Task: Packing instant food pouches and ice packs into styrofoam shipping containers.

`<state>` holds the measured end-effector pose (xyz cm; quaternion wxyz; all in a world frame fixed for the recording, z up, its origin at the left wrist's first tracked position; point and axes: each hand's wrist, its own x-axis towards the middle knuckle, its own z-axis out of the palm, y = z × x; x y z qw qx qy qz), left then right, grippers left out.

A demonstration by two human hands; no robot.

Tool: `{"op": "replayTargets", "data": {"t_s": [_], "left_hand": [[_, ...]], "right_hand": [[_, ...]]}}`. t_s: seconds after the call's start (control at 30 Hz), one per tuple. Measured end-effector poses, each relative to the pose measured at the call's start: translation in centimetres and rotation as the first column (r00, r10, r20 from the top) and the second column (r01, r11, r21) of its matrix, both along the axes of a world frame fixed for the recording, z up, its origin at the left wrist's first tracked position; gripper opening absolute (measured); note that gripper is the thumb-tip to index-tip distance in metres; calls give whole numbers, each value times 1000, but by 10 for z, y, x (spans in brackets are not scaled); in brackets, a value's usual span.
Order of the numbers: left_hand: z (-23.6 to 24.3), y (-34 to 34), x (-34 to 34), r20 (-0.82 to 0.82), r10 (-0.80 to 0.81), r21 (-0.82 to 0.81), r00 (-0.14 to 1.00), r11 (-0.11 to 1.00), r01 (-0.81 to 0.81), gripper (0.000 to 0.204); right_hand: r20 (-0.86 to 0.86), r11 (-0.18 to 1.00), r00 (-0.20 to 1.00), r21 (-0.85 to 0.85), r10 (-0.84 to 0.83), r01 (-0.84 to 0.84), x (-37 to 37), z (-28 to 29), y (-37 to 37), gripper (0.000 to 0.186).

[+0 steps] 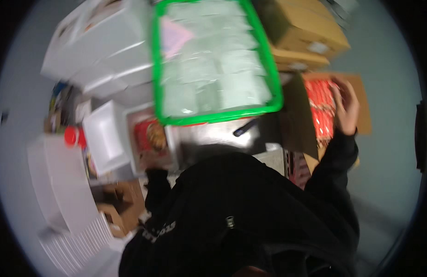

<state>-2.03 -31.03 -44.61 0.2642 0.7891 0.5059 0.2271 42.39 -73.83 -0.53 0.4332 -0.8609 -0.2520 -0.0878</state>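
Note:
My right hand (346,104) curls its fingers round red packets (320,106) in an open cardboard box at the right, gripping at their right side. My left hand (154,162) is blurred at the lower end of a white foam box (173,147) on the left; its fingers cannot be made out. That box holds a red package (144,138) with brownish food or a picture of it. Beside it sits a white foam piece (103,129), like a lid or second box.
A green crate (273,87) of pale packs and a pink sheet fills the back, between white foam boxes (107,51) and cardboard boxes (315,25). A dark object (241,129) lies on the metal table (204,138). A red-lidded container (72,136) and lower cardboard box (125,207) are left.

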Motion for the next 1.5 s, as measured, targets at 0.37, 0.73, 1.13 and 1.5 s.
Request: {"op": "replayTargets", "data": {"t_s": [0.37,0.73,1.13,1.5], "left_hand": [[295,-64,139,687,278,-184,671,960,-210,12],[266,-111,145,611,127,-265,781,963,50,10],[258,-128,147,626,45,-274,779,948,165,11],[268,-154,174,620,79,-378,781,902,208,8]], "right_hand": [[-44,512,892,-831,-450,217,144,-178,-200,31],[-328,682,781,-713,-531,164,122,-260,-289,102],[-286,700,818,-689,-500,187,99,-260,-261,121],[-117,445,723,-850,-681,281,105,-204,-223,71]]}}
